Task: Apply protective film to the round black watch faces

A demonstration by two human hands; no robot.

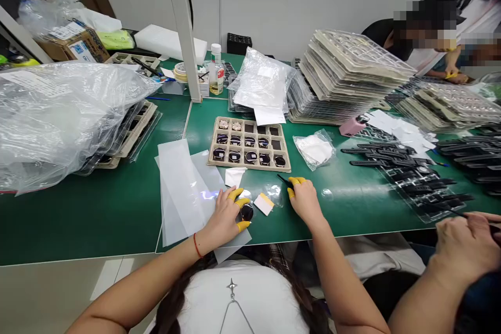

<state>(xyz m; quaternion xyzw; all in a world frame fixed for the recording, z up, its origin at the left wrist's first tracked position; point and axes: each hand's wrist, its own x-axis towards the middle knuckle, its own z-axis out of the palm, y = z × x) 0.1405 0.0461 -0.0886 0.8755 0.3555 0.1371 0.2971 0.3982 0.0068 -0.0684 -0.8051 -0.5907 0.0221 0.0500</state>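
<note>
My left hand [225, 214], with yellow finger cots on its fingertips, is closed around the edge of a round black watch face [247, 212] just above the table. My right hand [306, 199], also in yellow finger cots, pinches a slim black tool [284, 181] that points up and to the left; its exact kind is unclear. Between the hands lies a small white pad with a yellow strip [264, 204], beside a piece of clear film [274, 194]. A folded white cloth [235, 177] rests above my left hand. Beyond it, a beige tray [250, 165] holds several round watch faces in its compartments.
Translucent sheets [180, 203] lie left of my left hand. A bagged white cloth [315, 148] sits right of the tray. Tall tray stacks [348, 73], a bottle [216, 70] and a lamp post [183, 31] stand behind. Black watch straps [383, 156] and a co-worker's hands [465, 240] are at right.
</note>
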